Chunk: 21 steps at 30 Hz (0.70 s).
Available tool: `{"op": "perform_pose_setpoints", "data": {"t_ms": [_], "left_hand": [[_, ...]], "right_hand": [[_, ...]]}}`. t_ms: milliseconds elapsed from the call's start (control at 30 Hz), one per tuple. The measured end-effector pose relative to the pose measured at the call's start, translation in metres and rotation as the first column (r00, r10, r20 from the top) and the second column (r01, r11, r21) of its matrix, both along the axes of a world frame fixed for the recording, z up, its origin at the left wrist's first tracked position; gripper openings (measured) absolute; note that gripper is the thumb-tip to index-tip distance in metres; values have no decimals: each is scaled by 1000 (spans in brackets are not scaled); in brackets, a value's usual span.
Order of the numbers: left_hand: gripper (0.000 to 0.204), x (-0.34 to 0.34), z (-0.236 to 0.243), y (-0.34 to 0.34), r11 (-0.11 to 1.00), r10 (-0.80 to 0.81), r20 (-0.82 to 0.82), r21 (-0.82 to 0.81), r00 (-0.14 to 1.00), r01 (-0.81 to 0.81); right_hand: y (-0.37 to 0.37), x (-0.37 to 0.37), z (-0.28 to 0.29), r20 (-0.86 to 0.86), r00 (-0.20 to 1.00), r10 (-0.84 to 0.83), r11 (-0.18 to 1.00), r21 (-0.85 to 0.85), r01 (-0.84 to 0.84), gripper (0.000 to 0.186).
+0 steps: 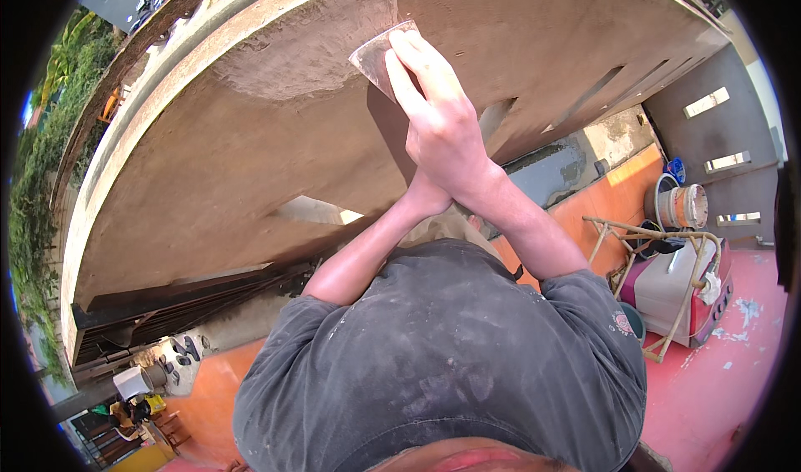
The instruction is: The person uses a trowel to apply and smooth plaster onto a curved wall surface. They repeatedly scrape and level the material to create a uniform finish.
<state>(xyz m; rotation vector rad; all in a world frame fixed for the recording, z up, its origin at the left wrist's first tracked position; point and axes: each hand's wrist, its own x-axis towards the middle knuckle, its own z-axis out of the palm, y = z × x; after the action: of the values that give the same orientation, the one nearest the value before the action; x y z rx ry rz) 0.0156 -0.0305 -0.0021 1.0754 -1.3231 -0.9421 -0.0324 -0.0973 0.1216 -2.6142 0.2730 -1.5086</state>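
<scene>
Right fingers [404, 85] pinched on scraper [372, 60] by wall [309, 163], left fingers hidden; bucket [686, 206], tubular frame [687, 302] off right

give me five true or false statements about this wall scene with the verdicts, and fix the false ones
1. The right hand holds a flat blade. True.
2. The left hand is stretched far from the right arm. False: the left hand is close by the right wrist.
3. The wall has slot-like openings. True.
4. The person's shirt is bright yellow. False: the shirt is dark grey.
5. Footwear lies at the picture's lower left. True.
</scene>
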Motion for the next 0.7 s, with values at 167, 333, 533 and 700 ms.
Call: {"op": "perform_pose_setpoints", "data": {"t_ms": [167, 333, 533, 700], "left_hand": [[38, 1, 10, -3, 999, 46, -19, -11, 999, -46], [40, 9, 18, -9, 999, 7, -48, 47, 999, -5], [37, 0, 15, -9, 997, 68, 13, -47, 998, -67], [44, 14, 30, -12, 996, -76, -79, 47, 994, 80]], "right_hand": [[-2, 6, 6, 84, 996, 10, 999, 35, -13, 51], [-4, 6, 18, 24, 1000, -8, 1000, -25, 9, 50], [-5, 6, 9, 49, 999, 5, 999, -36, -3, 50], [-6, 8, 34, 48, 998, 29, 999, -17, -28, 47]]}}
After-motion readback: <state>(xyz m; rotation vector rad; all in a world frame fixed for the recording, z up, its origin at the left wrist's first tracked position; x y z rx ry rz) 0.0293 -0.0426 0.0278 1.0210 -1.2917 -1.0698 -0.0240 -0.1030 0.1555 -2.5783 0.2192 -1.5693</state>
